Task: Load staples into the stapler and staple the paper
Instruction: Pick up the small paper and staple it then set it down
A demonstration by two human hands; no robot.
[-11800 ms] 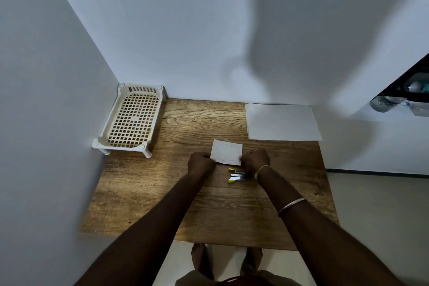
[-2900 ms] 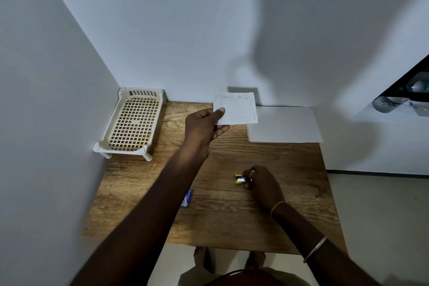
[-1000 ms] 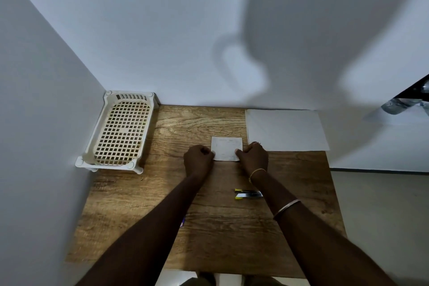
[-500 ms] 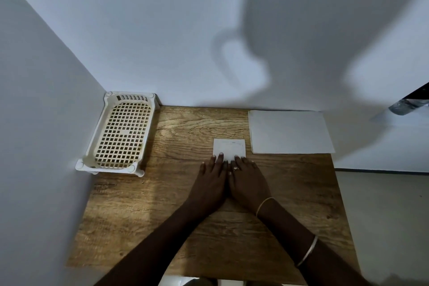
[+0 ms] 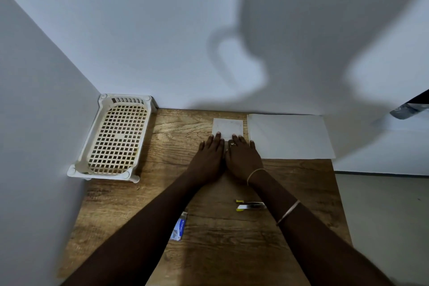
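A small folded white paper (image 5: 227, 127) lies flat near the back of the wooden table (image 5: 232, 244). My left hand (image 5: 210, 158) and my right hand (image 5: 243, 158) rest flat side by side, fingers spread, their tips pressing on the paper's near edge. The yellow and black stapler (image 5: 249, 205) lies on the table behind my right forearm, partly hidden by it. A small blue staple box (image 5: 179, 227) sits beside my left forearm. Neither hand holds anything.
A cream plastic lattice tray (image 5: 116, 137) stands at the back left against the wall. A large white sheet (image 5: 290, 137) lies at the back right, next to the small paper. Walls close the left and back; the table's right edge drops to the floor.
My fists opened into flat palms on the small paper, and both hands slid it away toward the back wall. The stapler and staple box stayed put.
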